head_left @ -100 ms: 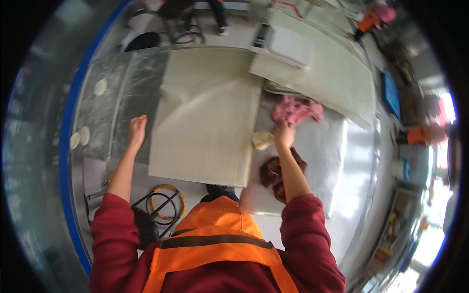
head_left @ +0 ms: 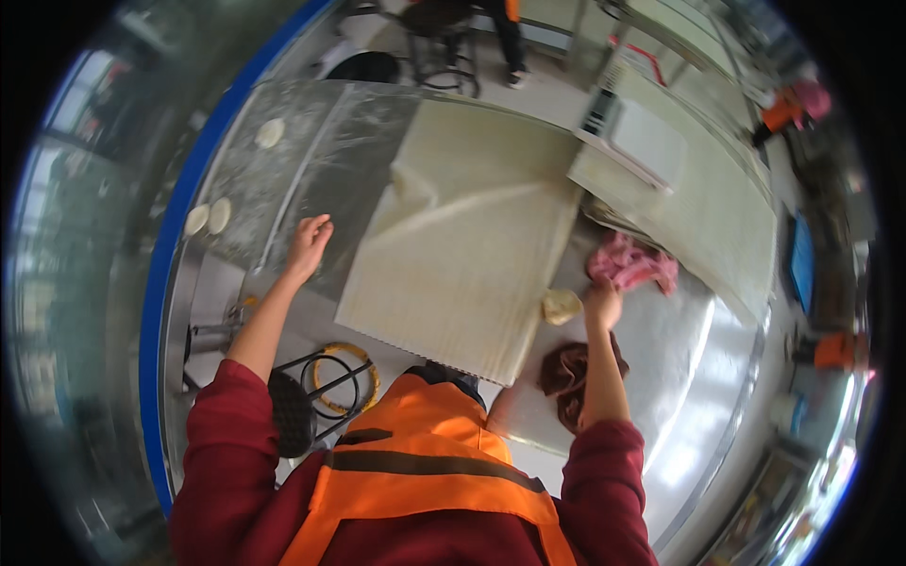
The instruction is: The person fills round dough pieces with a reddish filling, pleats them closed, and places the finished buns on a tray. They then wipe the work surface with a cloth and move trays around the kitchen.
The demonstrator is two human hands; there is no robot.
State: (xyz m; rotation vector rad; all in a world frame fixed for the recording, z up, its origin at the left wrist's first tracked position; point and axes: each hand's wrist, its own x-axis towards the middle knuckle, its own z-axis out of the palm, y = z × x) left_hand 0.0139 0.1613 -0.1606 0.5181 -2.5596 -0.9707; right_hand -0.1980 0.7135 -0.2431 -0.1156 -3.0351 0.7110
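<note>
My right hand (head_left: pixel 602 307) is closed on the near edge of a crumpled pink cloth (head_left: pixel 634 264) on the metal table (head_left: pixel 656 344). Just left of this hand sits a small pale dough-like lump (head_left: pixel 561 307), beside the edge of a large cream sheet (head_left: pixel 453 245). A crumpled brown cloth (head_left: pixel 564 377) lies close to my right wrist, partly hidden by the forearm. Over the grey floured surface (head_left: pixel 363 141), left of the sheet, my left hand (head_left: pixel 310 247) hangs with loosely bent fingers and nothing visible in them.
Several pale flat rounds (head_left: pixel 270 133) lie at the far left, near a blue edge (head_left: pixel 179 245). A white scale-like device (head_left: pixel 637 137) rests on more cream sheets (head_left: pixel 703 189) at the back right. Stools (head_left: pixel 293 415) stand beyond the table and below my left arm. Other people (head_left: pixel 788 108) are farther off.
The whole view has shifted, so the table sits farther right and lower in the picture. My left hand's fingers look a little looser; my right hand stays at the pink cloth.
</note>
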